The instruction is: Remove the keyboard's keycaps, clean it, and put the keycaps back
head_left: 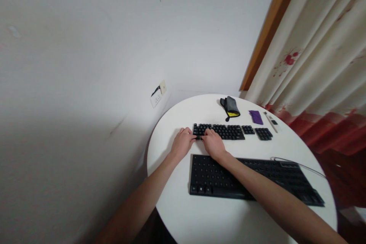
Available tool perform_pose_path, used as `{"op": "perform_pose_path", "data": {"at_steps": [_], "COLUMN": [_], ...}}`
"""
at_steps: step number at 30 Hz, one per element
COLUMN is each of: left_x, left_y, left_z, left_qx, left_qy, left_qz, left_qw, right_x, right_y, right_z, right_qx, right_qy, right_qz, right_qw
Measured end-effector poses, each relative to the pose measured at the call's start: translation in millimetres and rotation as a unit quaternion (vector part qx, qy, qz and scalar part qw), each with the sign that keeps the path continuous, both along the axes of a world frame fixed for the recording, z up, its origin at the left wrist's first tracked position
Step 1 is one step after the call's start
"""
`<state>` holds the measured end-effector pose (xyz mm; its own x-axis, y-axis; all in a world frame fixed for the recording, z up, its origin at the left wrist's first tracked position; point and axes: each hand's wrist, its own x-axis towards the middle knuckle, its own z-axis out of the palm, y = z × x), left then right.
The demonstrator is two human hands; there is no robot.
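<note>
Black keycaps (228, 132) lie in rows on a white round table, laid out like a keyboard. At their front left corner, my left hand (182, 143) is closed, thumb and fingertips on a dark keycap (198, 137). Just to its right, my right hand (213, 143) bends its fingers down over the same front row, closed on a keycap largely hidden by the fingers. Nearer to me lies a black keyboard (211, 177), most of its left part apparently without caps. A few caps sit at its front left corner. My right forearm crosses over it.
Behind the keycaps lie a folded grey cloth (232, 105) with black and yellow edges, a purple cloth (256, 117) and a slim white tool (273, 123). A cable (300, 164) runs off the keyboard to the right. The wall with a socket (156, 98) borders the table; a curtain (311, 65) hangs at right.
</note>
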<state>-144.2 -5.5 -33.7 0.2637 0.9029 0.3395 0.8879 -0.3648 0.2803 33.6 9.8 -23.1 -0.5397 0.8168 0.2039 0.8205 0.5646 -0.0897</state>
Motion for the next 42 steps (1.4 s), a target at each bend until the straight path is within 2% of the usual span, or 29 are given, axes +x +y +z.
{"op": "perform_pose_path", "data": {"at_steps": [8,13,18,21,25,31,37,42], "left_x": [-2,-4,-2,0,2,9,14,13], "left_y": [-2,-11,-53,-91,-127,-136,-138,-139], "left_z": [0.7,2.7,10.4,15.6,13.7,0.1,1.6,1.7], "left_qx": [-0.025,-0.06,-0.079,-0.117,-0.157,-0.175,-0.114,-0.088], "left_qy": [0.005,-0.025,-0.146,-0.253,-0.306,-0.315,-0.251,-0.197], "left_qz": [-0.012,0.045,0.039,0.019,0.011,-0.016,-0.036,-0.082], "left_qw": [1.0,0.997,0.985,0.96,0.939,0.933,0.961,0.973], "right_x": [6,13,36,51,60,56,54,52], "right_y": [-8,-20,-51,-74,-97,-108,-115,-121], "right_z": [-1.4,5.5,10.9,10.3,4.6,-5.3,-8.7,-7.1], "right_qx": [-0.046,-0.069,-0.089,-0.114,-0.146,-0.185,-0.2,-0.201], "right_qy": [0.036,0.092,0.213,0.265,0.327,0.357,0.368,0.358], "right_qz": [0.05,0.032,0.001,0.004,0.0,0.019,0.037,0.058], "right_qw": [0.997,0.993,0.973,0.957,0.934,0.915,0.907,0.91]}}
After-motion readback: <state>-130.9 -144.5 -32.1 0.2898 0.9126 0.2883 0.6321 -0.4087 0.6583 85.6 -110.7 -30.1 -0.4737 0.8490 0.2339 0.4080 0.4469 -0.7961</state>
